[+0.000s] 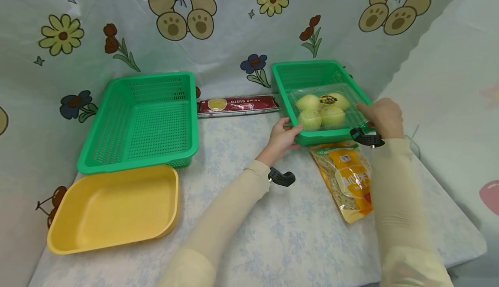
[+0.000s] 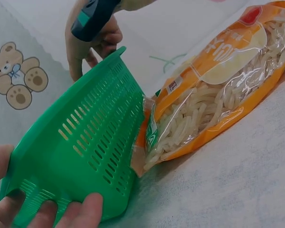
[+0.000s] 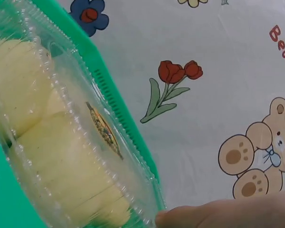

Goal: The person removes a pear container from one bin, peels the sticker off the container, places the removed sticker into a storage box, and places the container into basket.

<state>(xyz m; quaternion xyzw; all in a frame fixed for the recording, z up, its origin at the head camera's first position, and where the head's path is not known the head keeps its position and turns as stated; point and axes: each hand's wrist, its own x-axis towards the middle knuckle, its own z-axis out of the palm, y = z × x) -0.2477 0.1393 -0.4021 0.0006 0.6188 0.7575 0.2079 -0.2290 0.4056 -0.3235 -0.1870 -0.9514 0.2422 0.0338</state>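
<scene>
A green plastic basket [image 1: 317, 139] at the back right holds a clear plastic pack of pale yellow-green round fruits [image 1: 310, 119]. My left hand [image 1: 281, 137] grips its front left corner; in the left wrist view the fingers [image 2: 88, 211] lie against the slotted outer wall. My right hand [image 1: 383, 116] holds the basket's right rim, with one digit reaching inside beside the clear pack [image 3: 61, 156]. Part of that hand's grip is hidden. Just in front of the basket lies an orange and clear bag of pale, thick strips [image 1: 347, 178], its top end close to the basket wall.
Another green basket [image 1: 134, 166] stands at the back left, with a yellow tub [image 1: 117, 243] in front of it. Between the baskets, a dark red spaghetti packet [image 1: 238, 106] lies along the patterned backdrop. The table's right edge slants away beside my right forearm.
</scene>
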